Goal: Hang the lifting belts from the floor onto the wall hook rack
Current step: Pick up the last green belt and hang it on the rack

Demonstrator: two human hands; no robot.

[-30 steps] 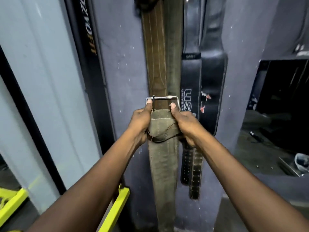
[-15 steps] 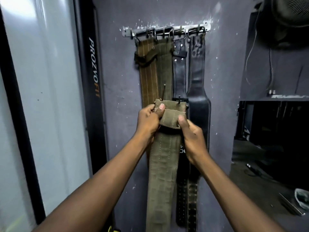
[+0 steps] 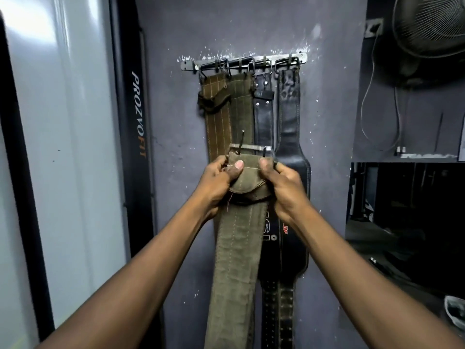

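Olive canvas fills the centre of the frame: the green belt [image 3: 236, 248] is gripped at its buckle end by both hands, its long tail dropping straight down and out of the bottom of the picture. The left hand [image 3: 216, 185] clenches the folded canvas just under the buckle, thumb pressed flat on the front; the right hand [image 3: 284, 187] clamps the other edge, thumb likewise on top. With 2 hands set on either side, the end is kept level and the metal buckle [image 3: 249, 148] is presented upward, its 2 prongs standing free above the fingers [image 3: 236, 167]. That looks deliberate, since the buckle frame seems to be the part that will catch on a hook.

Up in the upper middle of the frame sits the wall hook rack [image 3: 244, 62], a metal bar screwed to the grey wall. It is already busy: a brown belt [image 3: 217, 117] and another olive belt [image 3: 242, 107] hang at its left part, 2 black leather belts [image 3: 289, 117] at its right, all suspended by their buckles so they lie flat against the wall. The held belt overlaps these hanging ones, and its buckle is well below the rack.

My read is that the lift is partly made and the hooking is not yet done. A free hook is hard to pick out among the crowded buckles; the middle of the bar looks the likeliest spot. The risk, I judge, is snagging a neighbouring buckle.

A fan [image 3: 427, 26] hangs at the upper right.
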